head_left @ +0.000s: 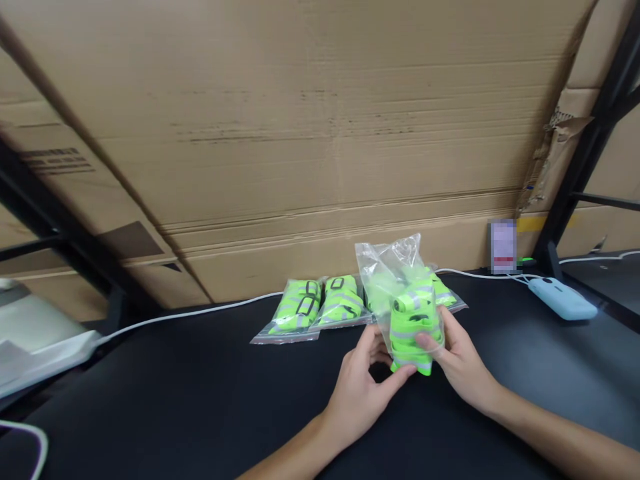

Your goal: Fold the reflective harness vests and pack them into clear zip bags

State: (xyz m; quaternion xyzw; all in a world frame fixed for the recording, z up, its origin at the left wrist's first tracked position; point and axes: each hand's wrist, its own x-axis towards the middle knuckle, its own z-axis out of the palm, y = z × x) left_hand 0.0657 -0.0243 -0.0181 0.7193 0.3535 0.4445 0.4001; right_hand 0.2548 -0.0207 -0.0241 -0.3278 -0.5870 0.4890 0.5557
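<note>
A folded neon-green reflective strap bundle [411, 340] with silver stripes sits partly inside a clear plastic bag [383, 267]; its lower end sticks out of the bag's near edge. My left hand [361, 380] pinches that lower end, thumb in front and fingers behind. On the right side, my right hand [457, 357] is closed around the bag and the bundle, its thumb pressed across the front. Behind them on the table lie similar bagged green straps: one bag [297, 307] at the left, another bag [343, 300] beside it, and a partly hidden bag [443, 290].
The black table [200, 400] meets a cardboard wall [300, 167] at the back. A white cable [190, 311] runs along that edge. At the right are a phone-like object [503, 247] and a light-blue power bank [563, 299]. A white device [40, 347] stands at the left.
</note>
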